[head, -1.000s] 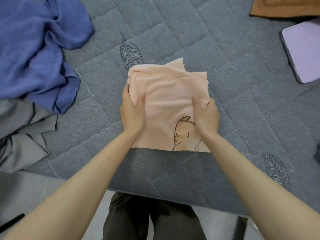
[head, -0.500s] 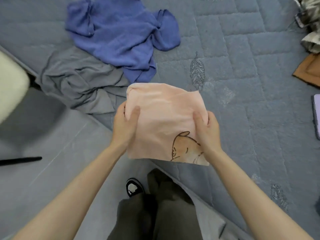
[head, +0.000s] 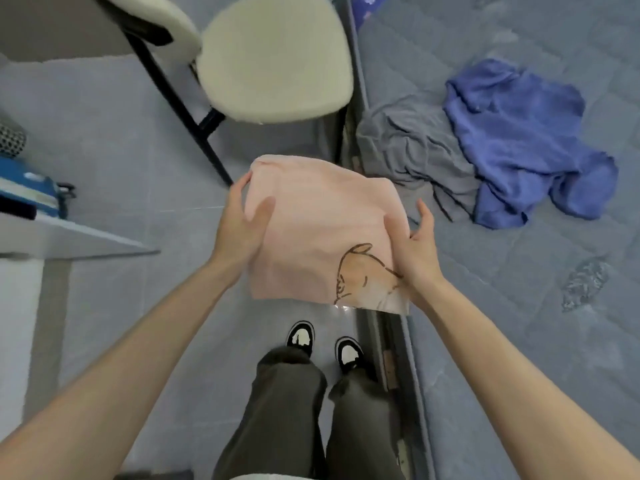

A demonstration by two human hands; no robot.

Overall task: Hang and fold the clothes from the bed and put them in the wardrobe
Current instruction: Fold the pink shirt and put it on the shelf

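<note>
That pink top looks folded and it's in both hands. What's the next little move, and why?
Probably carry it level toward the wardrobe, which is out of view. The folded pink top is gripped at both sides by the left hand and right hand, over the floor beside the bed, so folding looks finished. The grey garment and blue garment lie crumpled on the bed.

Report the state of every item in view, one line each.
Folded peach cloth with a brown animal drawing: folded square, held in the air.
Left hand: grips the cloth's left edge, thumb on top.
Right hand: grips its right edge, thumb on top.
Blue fabric garment: crumpled, unfolded, on the grey quilted bed.
Grey fabric garment: crumpled at the bed's edge, touching the blue one.
Cream padded chair: upright beside the bed.
</note>
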